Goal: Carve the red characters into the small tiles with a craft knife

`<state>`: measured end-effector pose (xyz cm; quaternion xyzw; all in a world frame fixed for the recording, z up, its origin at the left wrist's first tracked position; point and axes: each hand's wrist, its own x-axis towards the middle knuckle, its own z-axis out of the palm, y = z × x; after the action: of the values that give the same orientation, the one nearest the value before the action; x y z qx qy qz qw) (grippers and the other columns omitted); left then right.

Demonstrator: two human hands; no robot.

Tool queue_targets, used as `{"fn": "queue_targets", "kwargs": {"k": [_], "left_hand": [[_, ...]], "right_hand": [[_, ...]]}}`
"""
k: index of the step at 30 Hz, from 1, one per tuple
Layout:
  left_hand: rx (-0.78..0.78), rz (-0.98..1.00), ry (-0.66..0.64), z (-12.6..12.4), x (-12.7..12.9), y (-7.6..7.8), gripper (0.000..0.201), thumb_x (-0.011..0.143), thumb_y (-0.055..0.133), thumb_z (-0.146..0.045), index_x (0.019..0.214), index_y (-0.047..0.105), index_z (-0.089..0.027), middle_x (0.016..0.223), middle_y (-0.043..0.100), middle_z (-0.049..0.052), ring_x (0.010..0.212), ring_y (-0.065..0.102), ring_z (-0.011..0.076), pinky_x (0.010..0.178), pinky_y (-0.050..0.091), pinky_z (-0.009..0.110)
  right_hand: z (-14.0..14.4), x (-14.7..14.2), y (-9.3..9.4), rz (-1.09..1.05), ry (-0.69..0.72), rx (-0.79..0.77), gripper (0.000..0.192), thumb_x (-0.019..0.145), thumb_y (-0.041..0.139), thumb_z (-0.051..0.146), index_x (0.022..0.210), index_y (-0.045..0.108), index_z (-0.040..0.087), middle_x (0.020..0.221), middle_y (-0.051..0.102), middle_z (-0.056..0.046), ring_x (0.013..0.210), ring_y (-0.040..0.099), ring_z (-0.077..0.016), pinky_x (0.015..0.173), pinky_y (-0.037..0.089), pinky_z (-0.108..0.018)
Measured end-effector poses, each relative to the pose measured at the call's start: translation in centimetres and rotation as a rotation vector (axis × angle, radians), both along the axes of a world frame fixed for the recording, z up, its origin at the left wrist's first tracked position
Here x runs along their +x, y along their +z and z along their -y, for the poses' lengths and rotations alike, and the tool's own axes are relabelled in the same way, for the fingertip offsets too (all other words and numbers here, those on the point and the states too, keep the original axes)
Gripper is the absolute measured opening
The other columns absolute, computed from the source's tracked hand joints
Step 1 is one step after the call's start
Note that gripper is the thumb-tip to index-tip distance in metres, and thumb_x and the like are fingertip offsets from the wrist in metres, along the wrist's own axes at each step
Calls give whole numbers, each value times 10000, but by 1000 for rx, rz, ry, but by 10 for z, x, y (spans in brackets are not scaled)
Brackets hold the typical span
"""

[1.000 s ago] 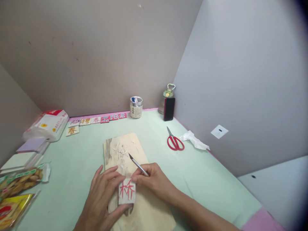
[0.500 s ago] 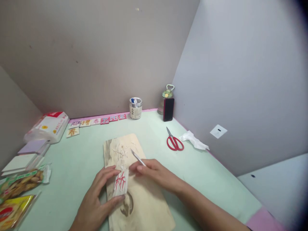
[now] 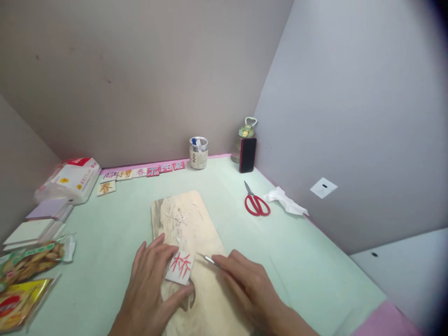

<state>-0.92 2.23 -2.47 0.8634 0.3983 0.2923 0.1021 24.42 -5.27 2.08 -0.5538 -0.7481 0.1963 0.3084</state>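
Observation:
My left hand (image 3: 149, 284) holds a small white tile with a red carved character (image 3: 180, 267) flat on a wooden board (image 3: 196, 224), fingers along its left edge and thumb below it. My right hand (image 3: 247, 284) grips a thin metal craft knife (image 3: 209, 259); its blade points left toward the tile's right edge, a little apart from it. Pale shavings (image 3: 180, 219) lie on the board beyond the tile.
Red scissors (image 3: 256, 204) and a crumpled tissue (image 3: 284, 199) lie at the right. A jar (image 3: 198, 152), a bottle (image 3: 245, 133) and a phone (image 3: 248, 155) stand at the back. Finished tiles (image 3: 140, 172) line the back edge. A tissue pack (image 3: 70, 179), blank slabs (image 3: 31, 228) and snack bags (image 3: 24, 280) lie left.
The tile went from tilted on edge to lying flatter on the board. My right hand drew back toward me and lowered the knife, which now points left at the tile.

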Motion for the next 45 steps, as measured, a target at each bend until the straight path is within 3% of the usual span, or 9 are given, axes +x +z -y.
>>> {"fn": "queue_targets", "kwargs": {"k": [3,9,16,23,45], "left_hand": [[53,-8,12,0,3,3,485,870,676,-433,1255,457,-233,1203,614,88,1340,482,352,1173,216,629],[119,-37,-1,0,4,5,421,893,626,-378,1246,471,-208,1169,623,99,1297,500,338,1152,232,622],[167,-53,8,0,6,4,446,898,613,-366,1273,478,-167,1191,616,119,1297,481,326,1167,220,590],[183,-53,-8,-2,6,5,503,906,620,-392,1316,470,-140,1201,594,138,1278,475,335,1151,226,591],[212,-8,-31,-2,10,4,421,920,573,-304,1285,472,-121,1136,558,136,1232,490,336,1111,291,600]], "right_hand": [[7,-6,-7,86,9,111,334,1024,385,195,1244,636,197,827,593,-43,647,591,-150,576,436,-239],[3,-10,-2,154,-10,80,325,995,392,175,1167,667,204,886,611,-60,652,611,-148,575,441,-244],[3,-11,-4,156,1,183,290,992,394,149,1136,641,196,862,604,-45,612,562,-133,558,403,-239],[4,-13,-3,206,-7,185,249,996,406,175,1078,638,213,825,604,-33,612,552,-150,567,375,-255],[-2,-24,-7,251,-123,220,254,975,398,142,1058,629,209,832,585,-37,614,566,-154,552,367,-264]]}}
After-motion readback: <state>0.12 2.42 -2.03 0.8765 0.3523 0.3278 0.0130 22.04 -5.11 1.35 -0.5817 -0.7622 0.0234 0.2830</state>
